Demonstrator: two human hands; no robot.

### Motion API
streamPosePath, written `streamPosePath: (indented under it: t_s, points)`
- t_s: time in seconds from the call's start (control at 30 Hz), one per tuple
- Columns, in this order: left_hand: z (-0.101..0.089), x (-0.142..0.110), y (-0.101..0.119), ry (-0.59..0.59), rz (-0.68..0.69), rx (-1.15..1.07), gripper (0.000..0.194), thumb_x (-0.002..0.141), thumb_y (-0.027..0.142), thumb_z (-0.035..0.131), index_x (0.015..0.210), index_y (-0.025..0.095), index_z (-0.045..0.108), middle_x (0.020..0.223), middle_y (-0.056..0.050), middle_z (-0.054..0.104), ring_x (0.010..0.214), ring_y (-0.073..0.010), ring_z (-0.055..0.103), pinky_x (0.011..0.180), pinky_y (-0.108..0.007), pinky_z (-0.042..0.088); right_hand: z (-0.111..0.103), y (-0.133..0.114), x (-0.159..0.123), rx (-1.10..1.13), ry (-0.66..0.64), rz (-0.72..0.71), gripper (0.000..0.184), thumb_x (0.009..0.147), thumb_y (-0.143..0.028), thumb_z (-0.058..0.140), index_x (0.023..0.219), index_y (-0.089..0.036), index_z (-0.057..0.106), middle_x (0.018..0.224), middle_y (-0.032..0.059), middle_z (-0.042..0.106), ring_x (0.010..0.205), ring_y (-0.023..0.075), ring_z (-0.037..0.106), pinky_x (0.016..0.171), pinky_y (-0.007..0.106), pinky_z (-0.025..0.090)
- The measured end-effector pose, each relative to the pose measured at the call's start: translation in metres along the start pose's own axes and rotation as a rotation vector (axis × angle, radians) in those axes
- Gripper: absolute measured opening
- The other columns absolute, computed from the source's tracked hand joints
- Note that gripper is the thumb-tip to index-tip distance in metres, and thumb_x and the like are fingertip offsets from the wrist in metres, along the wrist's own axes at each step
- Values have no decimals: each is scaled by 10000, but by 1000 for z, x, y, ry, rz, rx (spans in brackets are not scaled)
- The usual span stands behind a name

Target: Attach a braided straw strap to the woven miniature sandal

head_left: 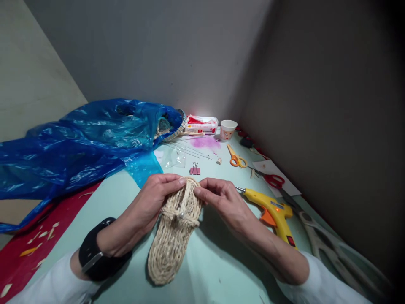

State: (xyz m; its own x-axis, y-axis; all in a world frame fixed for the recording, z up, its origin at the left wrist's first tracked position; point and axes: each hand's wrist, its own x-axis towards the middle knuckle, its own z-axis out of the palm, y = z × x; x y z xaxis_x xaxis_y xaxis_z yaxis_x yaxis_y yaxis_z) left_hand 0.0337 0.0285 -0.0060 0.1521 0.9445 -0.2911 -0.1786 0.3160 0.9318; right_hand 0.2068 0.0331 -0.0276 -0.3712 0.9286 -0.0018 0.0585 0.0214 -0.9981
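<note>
A braided straw sandal (169, 249) is held between my two hands, its heel end toward me and its strapped end away. Braided straps cross its upper half, with a small shiny bead where they meet. My left hand (153, 196) pinches the far left edge, thumb on top. On the far right edge, my right hand (223, 196) grips with thumb and forefinger. A yellow glue gun (275, 211) lies just right of my right forearm, its orange light lit. Beyond the sandal stands a pink binder clip (195, 169).
A blue plastic bag (95, 135) spreads over the left side. Toward the back are a paper cup (228, 130), a red-and-white packet (201, 125) and thin wires. Orange scissors (236, 157), red-handled scissors (274, 181) and large grey scissors (329, 240) lie right. Walls close in the back and right.
</note>
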Motion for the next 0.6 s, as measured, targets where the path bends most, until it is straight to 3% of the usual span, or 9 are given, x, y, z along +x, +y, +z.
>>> streamPosePath:
  t_s: [0.13,0.37,0.6]
  points:
    - [-1,1,5,-13,21,-35,177,660,235,810,768,101,771,677,-60,737,565,-140,623,569,-237,477,-5,-1,6,155,-88,4,302,858,-429,661,742,-150,666,704,-3,578,667,129,470,664,272,358]
    - [-8,4,5,-77,56,-36,146,797,232,685,756,117,765,703,-68,733,594,-158,636,564,-244,481,-5,-6,3,222,-61,10,235,814,-393,722,853,-161,710,846,39,660,798,164,563,765,289,416]
    - [-11,7,-1,8,20,-31,127,744,214,723,723,91,745,665,-49,664,575,-127,562,540,-224,443,0,5,5,216,-10,74,266,752,-390,756,799,-139,683,764,20,627,726,151,530,710,285,380]
